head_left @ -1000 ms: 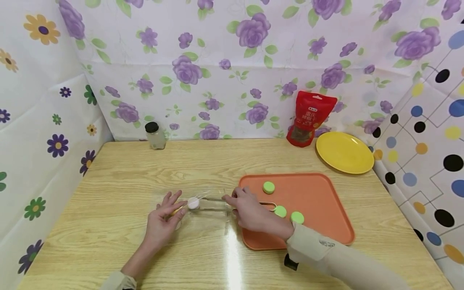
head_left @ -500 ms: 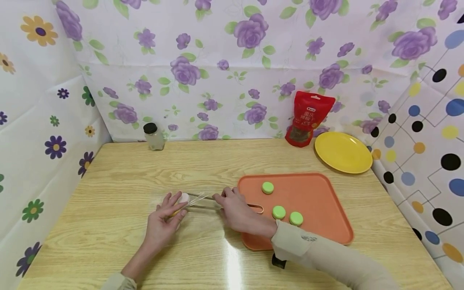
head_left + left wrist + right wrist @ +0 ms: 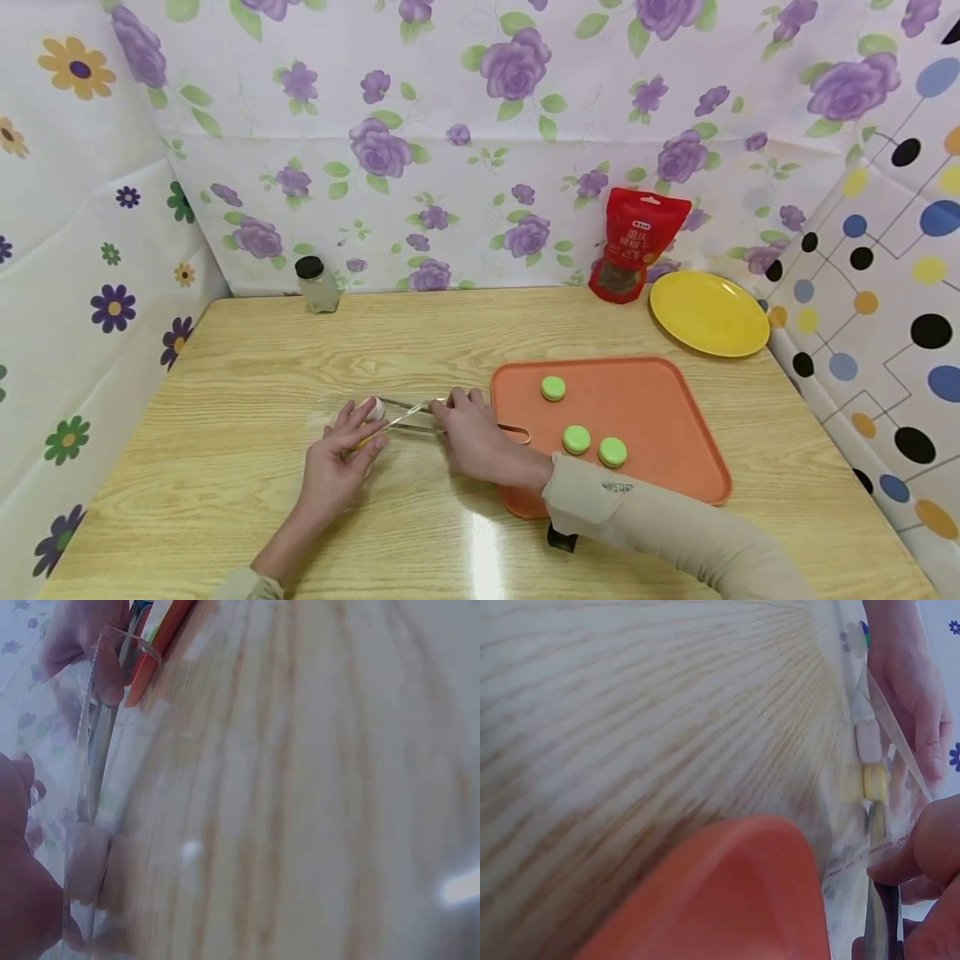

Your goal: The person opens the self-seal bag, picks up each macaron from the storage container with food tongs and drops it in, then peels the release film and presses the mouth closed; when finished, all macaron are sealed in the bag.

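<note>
My left hand [image 3: 341, 454] pinches the edge of a clear plastic bag [image 3: 891, 846] lying on the table. My right hand [image 3: 480, 442] holds metal tongs [image 3: 516, 428], with their bent end over the tray's left side and their arms reaching into the bag. Near the tong tips, beside my left fingers, lies a white macaron [image 3: 373, 409]; whether the tips still grip it cannot be told. In the right wrist view a yellow macaron [image 3: 874, 782] and a pale one [image 3: 868, 741] show through the plastic. Green macarons [image 3: 577, 439] lie on the orange tray [image 3: 660, 400].
A yellow plate [image 3: 708, 312] and a red pouch [image 3: 637, 242] stand at the back right. At the back left is a glass jar [image 3: 320, 292] with a black lid. Flowered cloth hangs behind the wooden table [image 3: 247, 375].
My right hand and the tongs have moved left, pushing further into the bag. The white macaron has shifted left toward my left fingers. My left hand has stayed nearly in place.
</note>
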`<state>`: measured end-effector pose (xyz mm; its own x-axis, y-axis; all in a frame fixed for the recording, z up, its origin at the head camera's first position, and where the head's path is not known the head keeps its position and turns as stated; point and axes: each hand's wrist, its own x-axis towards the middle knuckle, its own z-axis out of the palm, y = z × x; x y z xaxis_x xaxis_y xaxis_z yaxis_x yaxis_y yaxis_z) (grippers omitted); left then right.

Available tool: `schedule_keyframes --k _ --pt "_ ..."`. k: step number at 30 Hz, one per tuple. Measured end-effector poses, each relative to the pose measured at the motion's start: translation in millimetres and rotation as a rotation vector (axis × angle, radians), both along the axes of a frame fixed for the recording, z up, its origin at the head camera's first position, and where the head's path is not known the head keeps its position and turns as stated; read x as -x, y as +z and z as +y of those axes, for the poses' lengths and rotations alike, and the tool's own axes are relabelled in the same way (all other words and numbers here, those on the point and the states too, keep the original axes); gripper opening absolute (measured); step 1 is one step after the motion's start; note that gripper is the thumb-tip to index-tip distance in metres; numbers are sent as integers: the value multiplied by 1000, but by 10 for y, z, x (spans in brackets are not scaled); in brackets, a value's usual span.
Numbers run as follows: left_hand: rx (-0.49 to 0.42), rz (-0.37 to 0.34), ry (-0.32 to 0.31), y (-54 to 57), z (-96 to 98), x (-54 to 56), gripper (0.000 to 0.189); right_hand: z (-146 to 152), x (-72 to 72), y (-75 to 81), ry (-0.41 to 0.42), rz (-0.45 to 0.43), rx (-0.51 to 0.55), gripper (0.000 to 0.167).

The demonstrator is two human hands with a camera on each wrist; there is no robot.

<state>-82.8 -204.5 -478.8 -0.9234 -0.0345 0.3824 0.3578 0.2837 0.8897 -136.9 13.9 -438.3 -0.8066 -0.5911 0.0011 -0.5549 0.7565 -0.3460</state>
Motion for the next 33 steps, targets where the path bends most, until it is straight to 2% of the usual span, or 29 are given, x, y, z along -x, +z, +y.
schedule_keyframes --k 7,12,17,21,24,33 --pt "4 -11 -1 0 11 -1 20 105 -4 37 25 6 37 37" --pt "2 -8 -2 -4 13 4 20 303 -26 88 47 -32 82 38" --pt "3 -2 -10 -8 12 12 20 637 -58 116 86 13 109 40" --pt "12 -13 -6 -8 5 5 20 948 -73 115 125 86 145 40" --pt "15 -27 -7 -21 -7 8 21 1183 -103 123 128 109 159 42" --pt "9 -41 -15 -27 -24 -10 21 1867 -307 232 49 15 173 51"
